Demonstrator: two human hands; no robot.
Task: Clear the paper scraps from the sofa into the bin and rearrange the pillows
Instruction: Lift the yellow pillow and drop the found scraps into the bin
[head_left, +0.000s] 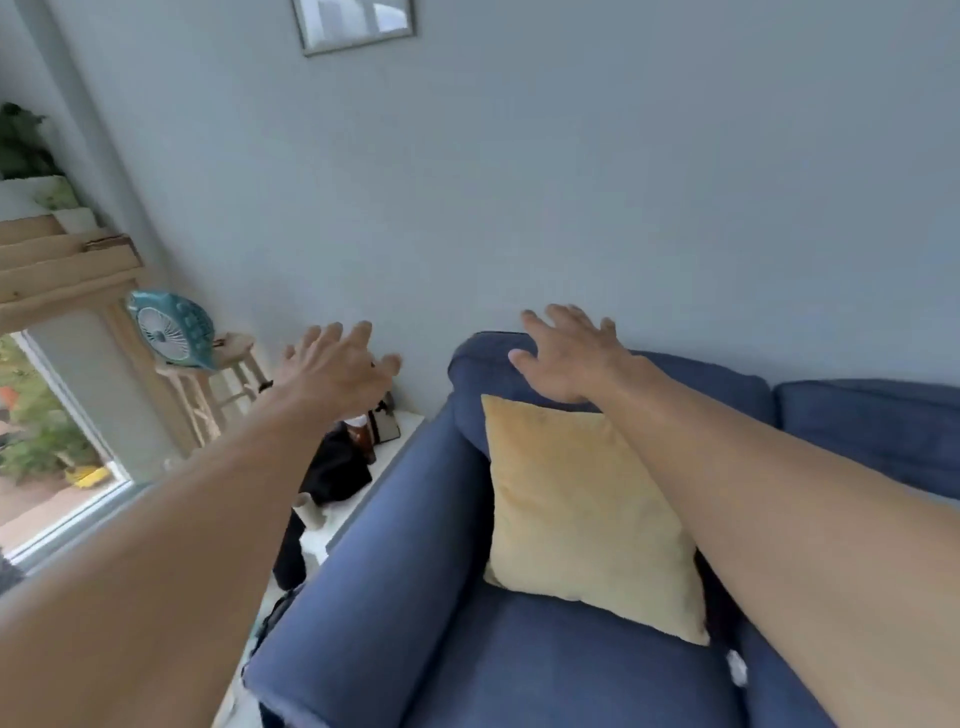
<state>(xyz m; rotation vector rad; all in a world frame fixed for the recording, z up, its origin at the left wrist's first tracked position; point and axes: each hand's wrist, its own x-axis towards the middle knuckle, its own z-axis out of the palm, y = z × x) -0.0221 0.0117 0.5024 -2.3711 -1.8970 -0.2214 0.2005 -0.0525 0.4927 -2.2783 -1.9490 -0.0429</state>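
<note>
The yellow pillow leans in the sofa corner. To take it well, I would grip both upper corners and lift, not drag. Both arms are stretched forward, the right hand at its 12 o'clock and the left hand at 10 o'clock, fingers spread, holding nothing. A white paper scrap, as it seems, lies at 5 o'clock.

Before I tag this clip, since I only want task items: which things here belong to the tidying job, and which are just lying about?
Job: yellow pillow, blue sofa, small white scrap near the pillow's corner, left hand and right hand, both open.
Lying about: teal fan, wooden stool, picture frame, black cloth on the side table.
</note>
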